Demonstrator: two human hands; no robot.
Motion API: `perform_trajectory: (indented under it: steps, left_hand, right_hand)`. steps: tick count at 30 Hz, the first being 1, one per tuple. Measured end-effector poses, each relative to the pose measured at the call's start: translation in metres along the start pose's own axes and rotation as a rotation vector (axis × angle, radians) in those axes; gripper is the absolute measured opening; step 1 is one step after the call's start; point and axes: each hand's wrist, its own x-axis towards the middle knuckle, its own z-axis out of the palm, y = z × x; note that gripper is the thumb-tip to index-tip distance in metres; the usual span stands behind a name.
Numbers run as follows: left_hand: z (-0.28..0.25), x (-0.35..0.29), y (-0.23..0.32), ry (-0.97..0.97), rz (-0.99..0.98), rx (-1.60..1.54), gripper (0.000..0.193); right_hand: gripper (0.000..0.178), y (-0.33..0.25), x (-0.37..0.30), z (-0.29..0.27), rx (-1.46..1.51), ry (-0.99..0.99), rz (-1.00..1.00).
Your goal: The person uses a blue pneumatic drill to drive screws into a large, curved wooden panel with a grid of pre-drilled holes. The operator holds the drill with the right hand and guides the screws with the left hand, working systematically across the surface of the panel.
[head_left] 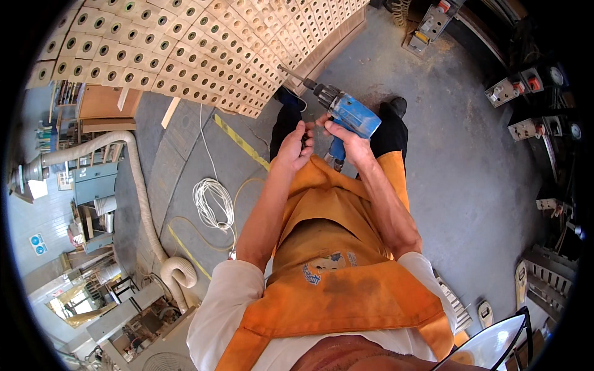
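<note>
My right hand is closed around a blue air-driven drill, its long bit pointing up and left toward a stack of wooden blocks. The drill's handle hangs below, with a fitting at its end. Close beside it, my left hand is curled around small dark pieces, too small to make out. Fingertips of my right hand reach out near the left fingers. Ahead of both hands, the pale wooden blocks stand in rows. Many block holes have dark rings in them, while others, toward the right, are bare wood.
A coiled white cable lies on the floor at the left, near yellow floor stripes. A ribbed hose runs past it. Machines with switch boxes line the right side. Wooden strips jut from under the stack.
</note>
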Motion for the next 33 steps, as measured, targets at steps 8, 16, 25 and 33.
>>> perform_trajectory:
  steps: [8,16,25,33]
  left_hand:
    - [-0.001,-0.004,0.013,-0.171,0.006,0.034,0.022]
    - [0.046,0.008,0.082,-0.153,0.377,0.006,0.022]
    - [0.069,0.009,0.087,-0.147,0.314,0.334,0.028]
    - [0.094,0.026,0.098,-0.031,0.403,0.285,0.03]
  right_hand:
    - [0.023,0.001,0.003,-0.004,-0.005,-0.036,-0.009]
    - [0.031,-0.012,-0.023,-0.035,-0.105,-0.056,-0.01]
    - [0.029,-0.015,-0.025,-0.061,-0.012,-0.078,0.058]
    - [0.028,-0.006,-0.007,-0.02,-0.031,-0.003,-0.032]
